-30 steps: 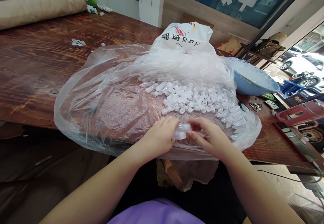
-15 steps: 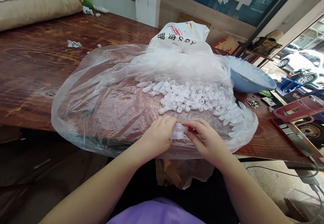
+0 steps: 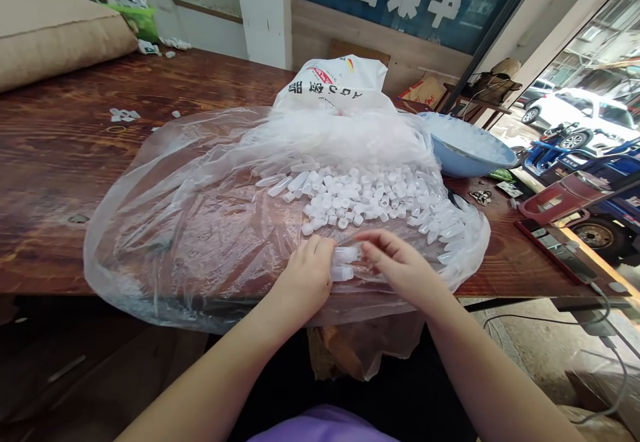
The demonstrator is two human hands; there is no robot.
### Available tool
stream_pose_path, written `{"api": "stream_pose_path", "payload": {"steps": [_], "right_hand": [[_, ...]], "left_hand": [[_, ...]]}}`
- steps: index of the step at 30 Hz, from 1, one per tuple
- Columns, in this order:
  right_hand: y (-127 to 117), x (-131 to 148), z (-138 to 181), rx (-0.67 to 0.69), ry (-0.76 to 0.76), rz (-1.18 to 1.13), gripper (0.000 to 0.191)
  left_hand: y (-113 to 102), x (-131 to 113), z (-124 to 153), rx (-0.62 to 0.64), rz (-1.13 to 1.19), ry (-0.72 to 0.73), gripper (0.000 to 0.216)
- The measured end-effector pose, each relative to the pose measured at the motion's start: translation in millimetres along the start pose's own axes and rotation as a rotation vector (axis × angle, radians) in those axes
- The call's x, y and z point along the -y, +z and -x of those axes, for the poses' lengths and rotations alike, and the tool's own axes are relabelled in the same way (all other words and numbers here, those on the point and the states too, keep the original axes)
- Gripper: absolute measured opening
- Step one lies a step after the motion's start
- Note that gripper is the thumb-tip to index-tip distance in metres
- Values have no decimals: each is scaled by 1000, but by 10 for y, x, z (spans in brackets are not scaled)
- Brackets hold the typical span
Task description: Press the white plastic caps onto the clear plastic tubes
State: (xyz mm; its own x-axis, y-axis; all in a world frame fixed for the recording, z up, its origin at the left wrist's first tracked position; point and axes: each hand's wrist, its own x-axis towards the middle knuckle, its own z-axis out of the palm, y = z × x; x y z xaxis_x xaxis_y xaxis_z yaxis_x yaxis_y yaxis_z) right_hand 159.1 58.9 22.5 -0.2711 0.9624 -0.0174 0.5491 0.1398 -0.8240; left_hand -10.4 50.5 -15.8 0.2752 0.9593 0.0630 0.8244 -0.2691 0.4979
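Observation:
My left hand [image 3: 310,272] is closed around a few small translucent plastic tubes [image 3: 345,255], whose whitish ends stick out to the right. Close to those ends is my right hand [image 3: 397,265], its thumb and forefinger curled together and slightly blurred. Whether anything sits between these fingertips cannot be made out. Just beyond both hands lies a pile of small white plastic caps [image 3: 345,199]. Loose clear tubes [image 3: 443,225] lie to the right of the caps, and others lie at the pile's left end. All rest on a large clear plastic bag [image 3: 200,229] spread over the wooden table.
A blue basin [image 3: 463,155] filled with whitish pieces stands at the back right. Behind the pile is a white printed sack [image 3: 333,85]. A phone [image 3: 555,249] and a red stand [image 3: 565,195] are at the right table edge. A brown roll [image 3: 65,42] lies far left.
The camera view has shifted, so the scene sits further left. The tube ends in my left hand are more exposed, and my right fingers have drawn slightly back from them.

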Motion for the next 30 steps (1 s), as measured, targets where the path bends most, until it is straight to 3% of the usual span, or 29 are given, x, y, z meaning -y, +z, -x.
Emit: {"api": "stream_pose_path", "payload": {"steps": [4,7,10,16,20,25,30], "right_hand": [[-248,-87,-280,-335,-45,544,22],[-288,-154,-508,-254,-22,882,27],[-232,-218,-617,-209,-51,1058,25],[-188,-340,-592,-267,-68,1013,23],[-215,-192,-344,-310,-171,791,24],[-120,154,202,-75,-400,496,24],[53,218,351,6,-468,566,26]], "left_hand": [[-4,6,5,13,10,-6,31],[0,16,8,17,33,-11,34],[13,22,16,-9,53,-4,35],[25,32,30,-30,70,27,34],[27,38,29,-41,72,25,36],[23,28,27,-45,60,34,34],[43,42,36,-90,26,68,31]]}}
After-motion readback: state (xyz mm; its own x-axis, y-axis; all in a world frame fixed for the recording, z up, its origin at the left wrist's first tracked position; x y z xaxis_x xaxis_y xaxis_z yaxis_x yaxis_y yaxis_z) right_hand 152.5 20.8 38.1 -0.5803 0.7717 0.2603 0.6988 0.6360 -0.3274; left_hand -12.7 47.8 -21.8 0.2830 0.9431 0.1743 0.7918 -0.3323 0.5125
